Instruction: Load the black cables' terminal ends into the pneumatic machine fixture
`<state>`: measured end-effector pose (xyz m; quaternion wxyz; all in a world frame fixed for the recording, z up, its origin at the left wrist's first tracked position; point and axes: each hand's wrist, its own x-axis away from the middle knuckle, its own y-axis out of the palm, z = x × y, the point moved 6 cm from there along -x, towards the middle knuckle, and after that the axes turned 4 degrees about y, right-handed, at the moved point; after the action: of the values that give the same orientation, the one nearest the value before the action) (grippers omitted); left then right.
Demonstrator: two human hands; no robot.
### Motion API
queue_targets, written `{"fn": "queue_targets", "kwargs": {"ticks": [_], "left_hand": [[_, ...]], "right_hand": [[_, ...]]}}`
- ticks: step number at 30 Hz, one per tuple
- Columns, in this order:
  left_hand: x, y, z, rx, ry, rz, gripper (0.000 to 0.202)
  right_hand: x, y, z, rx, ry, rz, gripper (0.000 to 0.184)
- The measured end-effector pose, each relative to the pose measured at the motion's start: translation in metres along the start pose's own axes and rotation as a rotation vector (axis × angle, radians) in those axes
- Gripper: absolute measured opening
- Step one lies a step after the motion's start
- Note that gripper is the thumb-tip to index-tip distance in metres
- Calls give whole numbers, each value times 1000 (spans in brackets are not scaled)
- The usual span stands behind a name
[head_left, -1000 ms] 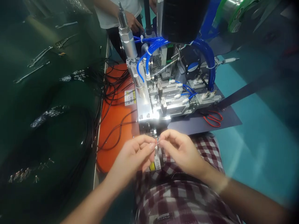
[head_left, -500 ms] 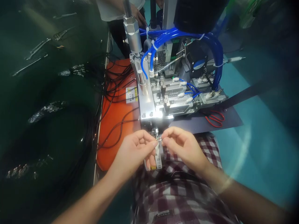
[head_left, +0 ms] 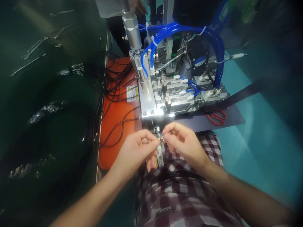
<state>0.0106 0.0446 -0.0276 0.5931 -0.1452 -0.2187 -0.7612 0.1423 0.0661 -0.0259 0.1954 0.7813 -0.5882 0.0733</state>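
Thin wire ends (head_left: pixel 160 138) show between my two hands, in front of the metal machine (head_left: pixel 149 107). My left hand (head_left: pixel 140 148) pinches them between thumb and forefinger, its other fingers loosely curled. From the other side, my right hand (head_left: pixel 181 138) has thumb and forefinger pressed together at the tips of the wires. How many wires there are is too small to tell. Just behind and below my fingertips is a white label with dark characters (head_left: pixel 160 160) on the machine's front part.
An orange board (head_left: pixel 115 126) with black cables (head_left: pixel 121 127) lies left of the machine. Blue air hoses (head_left: pixel 175 30) arch over it. Red-handled scissors (head_left: pixel 217 117) rest on the dark mat (head_left: pixel 196 124) at right. Another person's hand (head_left: pixel 139 8) is behind the machine. Bundled cable ends (head_left: pixel 50 107) lie on the dark surface at far left.
My right hand has shifted slightly up and left relative to the view, and its fingers have turned a little at the wires. My left hand keeps its pinch.
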Motion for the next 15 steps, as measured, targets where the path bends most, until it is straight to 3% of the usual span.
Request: {"fn": "queue_targets", "kwargs": {"ticks": [10,15], "left_hand": [[6,-2,4,-117,82,111,22],[6,3,0,-77,99,94,21]], "right_hand": [[6,-2,6,-46,-18,0,15],[6,1,1,-80,-9,-18,21]]}}
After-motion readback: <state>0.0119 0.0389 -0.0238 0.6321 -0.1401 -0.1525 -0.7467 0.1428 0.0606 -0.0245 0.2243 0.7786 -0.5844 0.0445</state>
